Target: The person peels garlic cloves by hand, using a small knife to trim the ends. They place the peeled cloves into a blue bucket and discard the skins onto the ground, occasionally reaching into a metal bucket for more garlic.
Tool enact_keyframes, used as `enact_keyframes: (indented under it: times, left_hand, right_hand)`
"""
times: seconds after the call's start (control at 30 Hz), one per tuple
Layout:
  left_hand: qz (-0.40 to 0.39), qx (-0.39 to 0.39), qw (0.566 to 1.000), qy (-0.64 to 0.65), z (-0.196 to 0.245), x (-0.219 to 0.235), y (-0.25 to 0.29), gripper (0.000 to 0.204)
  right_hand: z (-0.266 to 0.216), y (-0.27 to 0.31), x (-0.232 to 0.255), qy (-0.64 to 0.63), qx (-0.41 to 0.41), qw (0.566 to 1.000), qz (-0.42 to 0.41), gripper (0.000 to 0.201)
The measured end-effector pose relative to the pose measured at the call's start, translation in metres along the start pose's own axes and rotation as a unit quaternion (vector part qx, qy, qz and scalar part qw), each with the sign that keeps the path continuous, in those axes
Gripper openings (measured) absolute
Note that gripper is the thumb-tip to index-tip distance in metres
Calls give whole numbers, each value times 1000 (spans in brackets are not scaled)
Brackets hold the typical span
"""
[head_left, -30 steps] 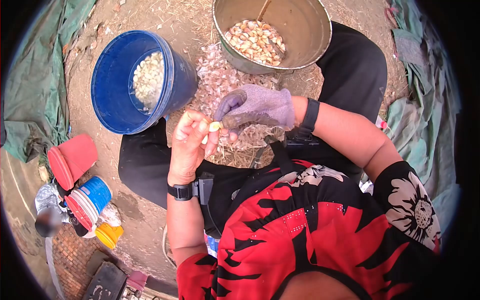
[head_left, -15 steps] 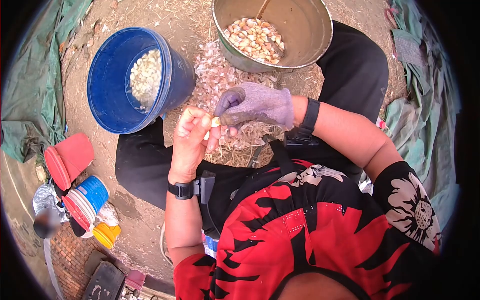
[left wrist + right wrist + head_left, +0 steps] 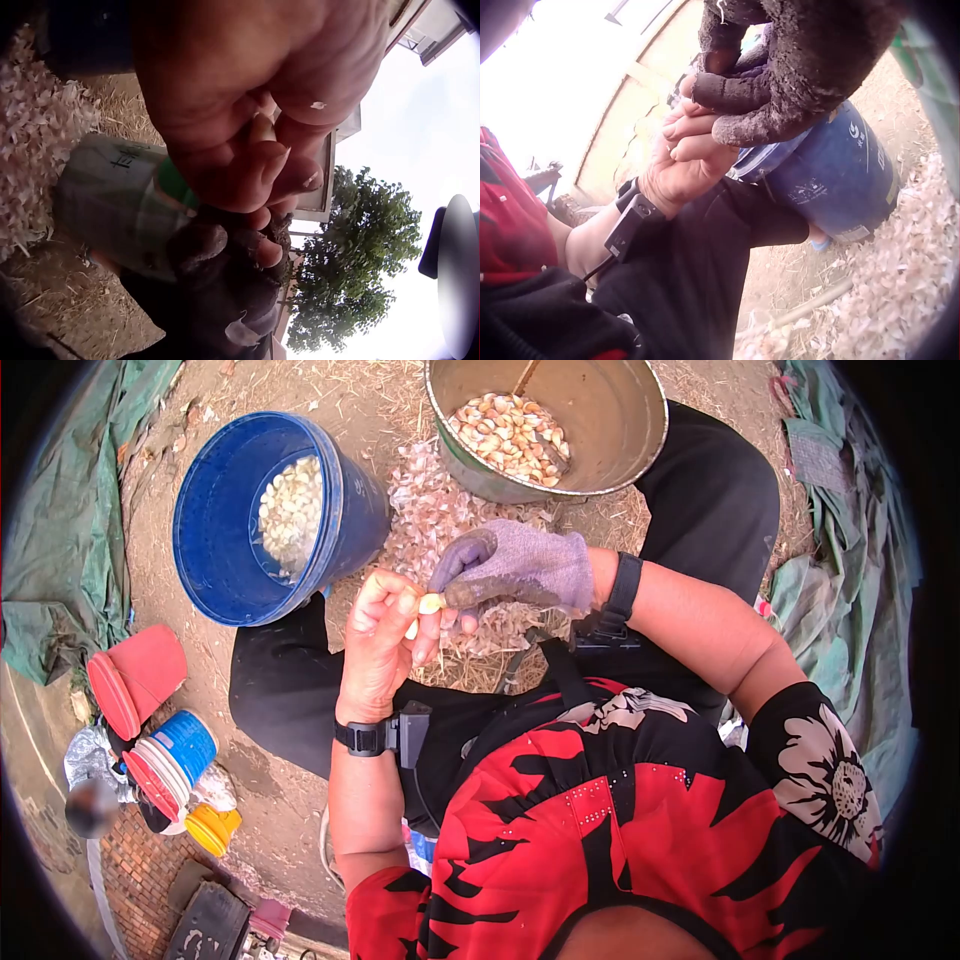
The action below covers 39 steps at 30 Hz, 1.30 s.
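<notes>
Between the two hands in the head view is a pale yellowish garlic clove, pinched by the bare left hand and touched by the gloved right hand, whose fingers are curled against it. Another pale clove shows among the left fingers. The left wrist view shows a clove within the curled left hand, with dark soiled glove fingers below. In the right wrist view the right hand meets the left fingertips; the clove is hidden there.
A blue bucket holds peeled cloves at upper left. A metal bucket holds unpeeled-looking cloves and a stick. Peelings cover the ground between them. Red, blue and yellow containers lie at left.
Both hands stay together, with small shifts of the fingers and the clove between them. The blue bucket and the left-side containers sit slightly farther left in the head view.
</notes>
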<state>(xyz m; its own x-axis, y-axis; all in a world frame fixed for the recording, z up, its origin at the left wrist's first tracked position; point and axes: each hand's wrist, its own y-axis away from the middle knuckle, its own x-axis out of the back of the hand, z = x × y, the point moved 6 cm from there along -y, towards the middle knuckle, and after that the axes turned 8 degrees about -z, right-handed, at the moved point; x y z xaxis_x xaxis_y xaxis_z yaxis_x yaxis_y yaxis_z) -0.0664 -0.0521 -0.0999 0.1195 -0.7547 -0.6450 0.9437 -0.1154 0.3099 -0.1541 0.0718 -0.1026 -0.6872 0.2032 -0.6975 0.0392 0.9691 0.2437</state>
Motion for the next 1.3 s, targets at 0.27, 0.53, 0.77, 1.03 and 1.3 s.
enact_keyframes:
  times: [0.27,0.53,0.77,1.03,1.3]
  left_hand:
    - [15,-7,1000,-12,0,-4,-3,15]
    - [76,-9,994,-80,-1,4,-7,14]
    - [65,-4,992,-104,2,1,-7,12]
    - [37,-35,999,10,7,-5,-11,16]
    - [57,-49,995,63,1,5,-16,19]
  right_hand:
    - [1,-1,5,32,-1,999,22,30]
    - [6,-5,14,44,37,998,41,30]
    - [8,-6,16,38,15,999,33,32]
    - [-2,-7,11,-42,71,997,-1,35]
    - [0,-13,6,113,137,981,78,41]
